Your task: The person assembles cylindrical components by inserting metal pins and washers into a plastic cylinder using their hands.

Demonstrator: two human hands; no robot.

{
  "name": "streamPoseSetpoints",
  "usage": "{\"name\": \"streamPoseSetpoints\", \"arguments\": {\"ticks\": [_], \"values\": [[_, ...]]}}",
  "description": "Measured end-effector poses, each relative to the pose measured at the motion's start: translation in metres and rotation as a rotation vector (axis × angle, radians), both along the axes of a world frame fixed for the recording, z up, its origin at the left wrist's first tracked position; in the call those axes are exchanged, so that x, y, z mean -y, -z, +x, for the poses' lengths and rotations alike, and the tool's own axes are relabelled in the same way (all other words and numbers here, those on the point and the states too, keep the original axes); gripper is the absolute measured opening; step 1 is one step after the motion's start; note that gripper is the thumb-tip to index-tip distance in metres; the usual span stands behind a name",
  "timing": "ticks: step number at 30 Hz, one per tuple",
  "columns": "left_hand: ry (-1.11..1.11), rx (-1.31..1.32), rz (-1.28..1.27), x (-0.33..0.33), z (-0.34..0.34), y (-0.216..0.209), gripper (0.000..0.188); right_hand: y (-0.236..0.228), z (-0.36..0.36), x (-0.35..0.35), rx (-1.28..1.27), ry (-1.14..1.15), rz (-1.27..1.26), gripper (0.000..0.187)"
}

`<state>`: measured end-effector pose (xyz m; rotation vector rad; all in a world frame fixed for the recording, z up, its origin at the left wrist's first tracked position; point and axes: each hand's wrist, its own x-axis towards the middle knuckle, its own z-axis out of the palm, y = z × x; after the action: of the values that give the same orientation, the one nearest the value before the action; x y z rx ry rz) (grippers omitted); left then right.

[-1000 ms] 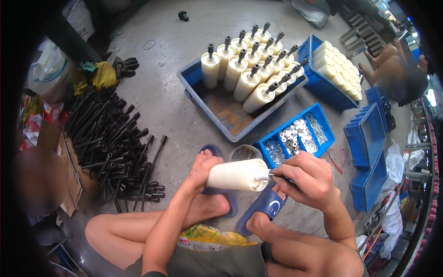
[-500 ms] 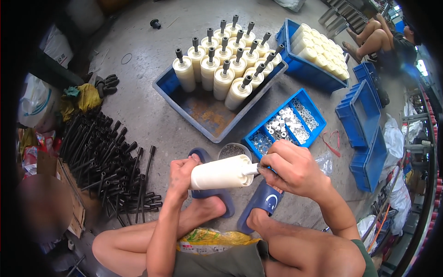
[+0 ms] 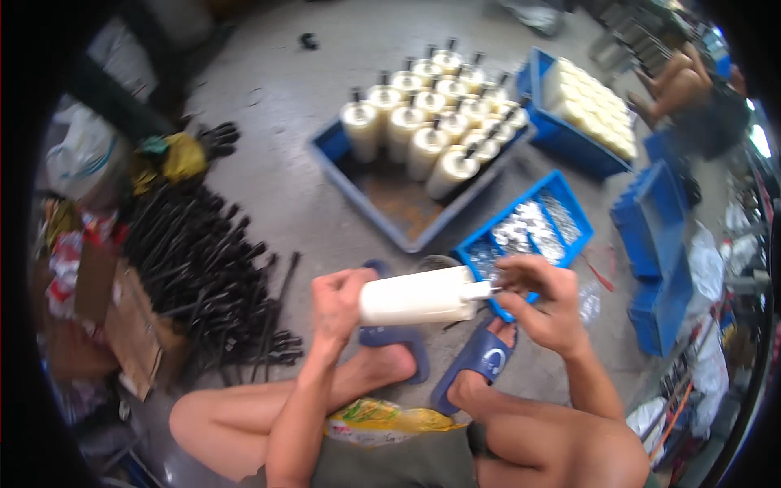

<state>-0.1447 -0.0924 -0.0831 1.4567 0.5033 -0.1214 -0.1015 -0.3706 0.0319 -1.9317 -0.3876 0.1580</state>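
Observation:
A cream-coloured cylindrical roller (image 3: 419, 296) lies sideways in the air above my feet. My left hand (image 3: 340, 302) is closed round its left end. From the right end sticks a narrow white stub (image 3: 478, 290). The bent fingers and thumb of my right hand (image 3: 543, 297) are at the tip of this stub; blur hides what small thing they pinch. Beyond the hands, a blue compartment tray (image 3: 571, 180) holds small white and metal parts. In a large blue-grey bin (image 3: 350, 189), several similar rollers (image 3: 427, 150) stand upright with black rods out of their tops.
Black rods (image 3: 199, 264) are heaped at left beside cardboard (image 3: 130, 325). A blue crate (image 3: 533, 81) of cream rollers (image 3: 594, 110) stands far right, with other blue crates (image 3: 651, 220) nearer. A person (image 3: 704, 106) sits beyond. Blue sandals (image 3: 476, 362) are on my feet.
The view has shifted, so the surroundings sit further right and lower. My right fingers have loosened and spread somewhat at the stub's tip. My left hand keeps its hold on the roller.

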Motion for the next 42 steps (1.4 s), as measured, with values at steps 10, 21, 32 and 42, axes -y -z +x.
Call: {"name": "streamPoseSetpoints", "arguments": {"ticks": [10, 21, 32, 42], "values": [[0.219, -0.226, 0.019, -0.043, -0.02, -0.075, 0.043, -0.025, 0.008, -0.016, 0.65, -0.377, -0.272, 0.013], [-0.334, 1.271, 1.061, -0.084, -0.132, -0.204, 0.022, 0.014, -0.022, -0.118, -1.514, -0.093, 0.448, 0.046], [-0.34, 1.13, -0.216, -0.189, -0.227, -0.303, 0.046, -0.005, -0.055, -0.165, -1.429, -0.472, 0.221, 0.055], [-1.203, 0.387, 0.606, -0.344, -0.334, -0.213, 0.031, 0.018, -0.046, -0.122, -1.349, -0.22, 0.482, 0.02]]}}
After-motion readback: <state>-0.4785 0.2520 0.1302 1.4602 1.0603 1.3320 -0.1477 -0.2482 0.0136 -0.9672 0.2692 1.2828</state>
